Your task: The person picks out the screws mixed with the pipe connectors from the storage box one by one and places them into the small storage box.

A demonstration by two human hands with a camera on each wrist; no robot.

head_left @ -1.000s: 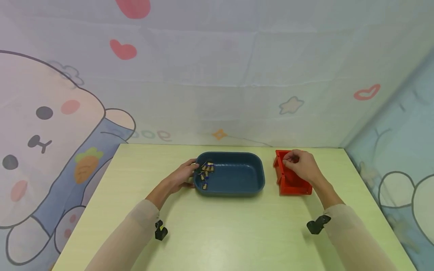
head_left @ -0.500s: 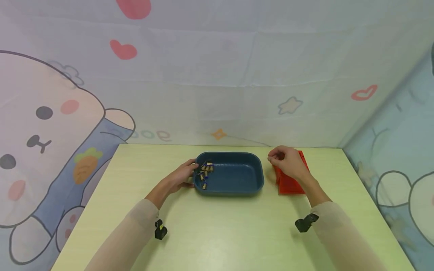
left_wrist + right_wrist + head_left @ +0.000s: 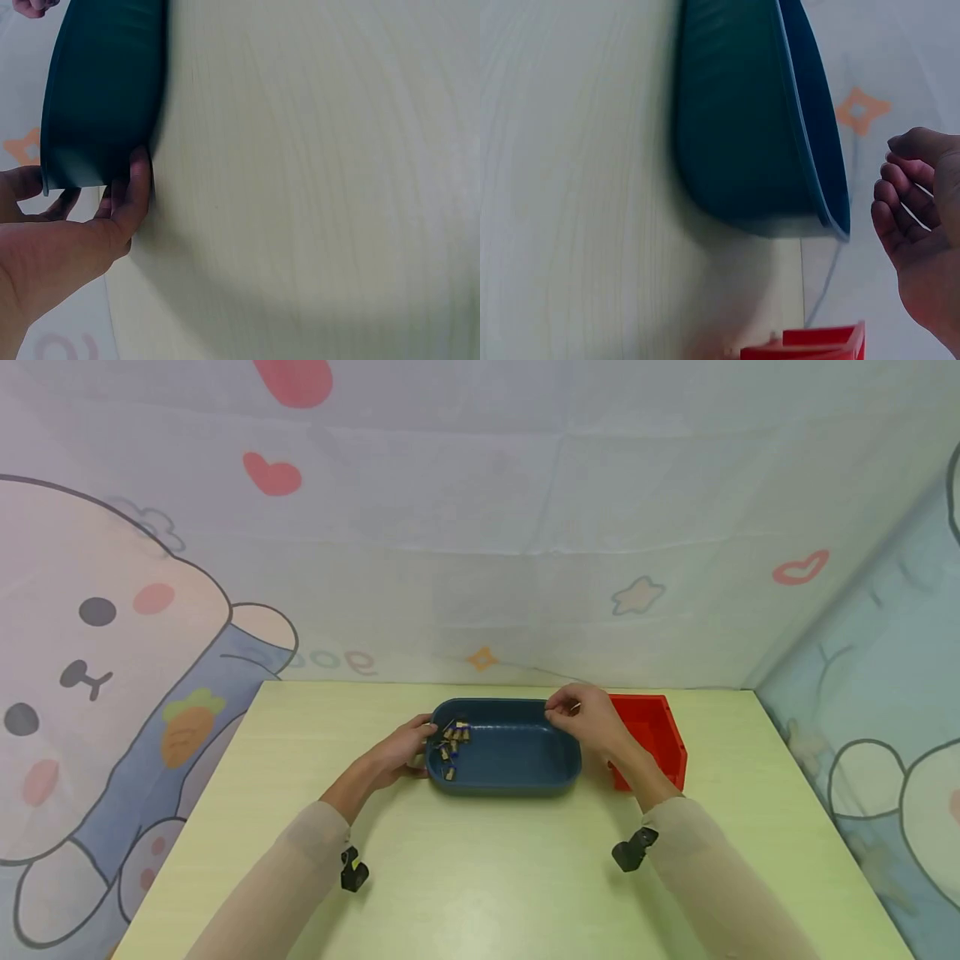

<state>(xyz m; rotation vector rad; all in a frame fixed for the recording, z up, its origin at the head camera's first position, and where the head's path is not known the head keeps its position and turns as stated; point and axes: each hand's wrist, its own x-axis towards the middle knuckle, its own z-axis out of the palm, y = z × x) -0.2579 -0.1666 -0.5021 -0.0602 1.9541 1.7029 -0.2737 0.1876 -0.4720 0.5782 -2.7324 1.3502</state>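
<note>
In the head view a dark blue basin [image 3: 513, 756] stands on the table, with several small brass-coloured fittings [image 3: 452, 745] with blue parts bunched at its left end. My left hand [image 3: 400, 750] grips that end; in the left wrist view its thumb is at the rim and its fingers are against the outer wall. Above the basin's right end is my right hand [image 3: 588, 718]. Its fingers are loosely curled, thumb near the index fingertip, and no object shows between them. Right of the basin stands a red bin [image 3: 656, 727], partly hidden behind my right forearm.
The pale wooden table [image 3: 480, 877] ends at the back against a printed cloth [image 3: 465, 568]. A black wrist camera [image 3: 633, 850] is at the right cuff and another black wrist camera [image 3: 354, 870] at the left.
My right hand has moved left, from over the red bin to the basin's right end. More of the bin's right side is uncovered. The left hand keeps its place on the basin.
</note>
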